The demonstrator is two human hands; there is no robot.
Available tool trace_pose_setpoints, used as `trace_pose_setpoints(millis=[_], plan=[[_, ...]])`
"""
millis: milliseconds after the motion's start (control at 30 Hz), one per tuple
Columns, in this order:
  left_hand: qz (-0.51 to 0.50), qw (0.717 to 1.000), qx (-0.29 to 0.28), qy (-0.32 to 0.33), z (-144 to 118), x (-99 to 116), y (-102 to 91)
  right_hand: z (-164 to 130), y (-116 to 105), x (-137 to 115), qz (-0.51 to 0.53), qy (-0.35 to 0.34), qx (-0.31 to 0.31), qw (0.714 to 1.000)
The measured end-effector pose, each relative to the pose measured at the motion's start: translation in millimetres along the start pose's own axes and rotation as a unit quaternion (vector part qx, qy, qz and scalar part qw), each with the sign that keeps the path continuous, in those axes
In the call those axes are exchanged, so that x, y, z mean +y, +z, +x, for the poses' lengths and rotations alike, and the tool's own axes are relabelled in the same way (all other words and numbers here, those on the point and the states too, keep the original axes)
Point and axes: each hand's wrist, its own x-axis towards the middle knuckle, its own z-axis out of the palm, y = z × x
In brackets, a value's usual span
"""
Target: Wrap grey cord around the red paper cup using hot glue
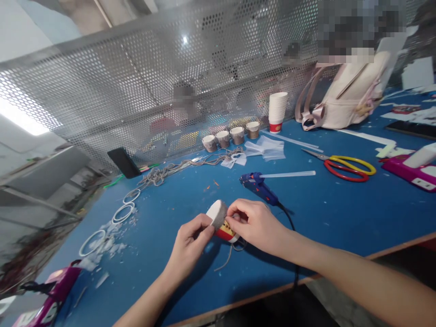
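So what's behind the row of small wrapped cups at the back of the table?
Behind the wrapped cups stands a perforated metal screen. Blurred shapes show through its holes; what they are cannot be told.

Both bare forearms are extended forward and brought together. The left hand [190, 243] is curled, thumb and fingertips pinched upward. The right hand [254, 222] is held palm-down, fingers bent and pressed toward the left fingertips.
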Motion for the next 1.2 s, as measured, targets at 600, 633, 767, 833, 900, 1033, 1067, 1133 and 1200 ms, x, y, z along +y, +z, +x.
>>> trace_pose_setpoints(millis=[600,633,767,833,900,1033,1067,1133,1200], plan=[[-0.132,0.986,-0.065,-0.079,4.2,-5.3,1.0,-0.1,-4.3,-0.4,0.005,-0.019,-0.008,1.000],[-0.145,0.983,-0.070,-0.088,4.0,-4.8,1.5,0.0,-4.5,-0.1,0.005,-0.020,-0.010,1.000],[-0.145,0.983,-0.072,-0.092,2.7,-4.7,1.4,0.8,-4.8,1.3,0.001,-0.023,-0.011,1.000],[-0.121,0.986,-0.068,-0.088,2.2,-4.6,0.7,1.3,-5.0,2.0,0.002,-0.028,-0.009,1.000],[-0.097,0.989,-0.064,-0.090,1.8,-3.6,0.3,1.7,-5.6,2.3,0.005,-0.032,-0.005,0.999],[-0.076,0.991,-0.065,-0.093,1.2,-1.2,1.5,2.3,-6.8,2.6,0.001,-0.027,-0.002,1.000],[-0.073,0.991,-0.068,-0.094,1.1,-1.1,2.0,2.4,-6.9,2.6,-0.001,-0.027,-0.001,1.000],[-0.065,0.991,-0.072,-0.094,0.8,-1.7,3.0,2.5,-6.8,2.6,0.000,-0.032,0.000,1.000],[-0.054,0.992,-0.071,-0.090,0.3,-2.9,3.4,2.7,-6.4,2.3,0.004,-0.037,0.002,0.999]])
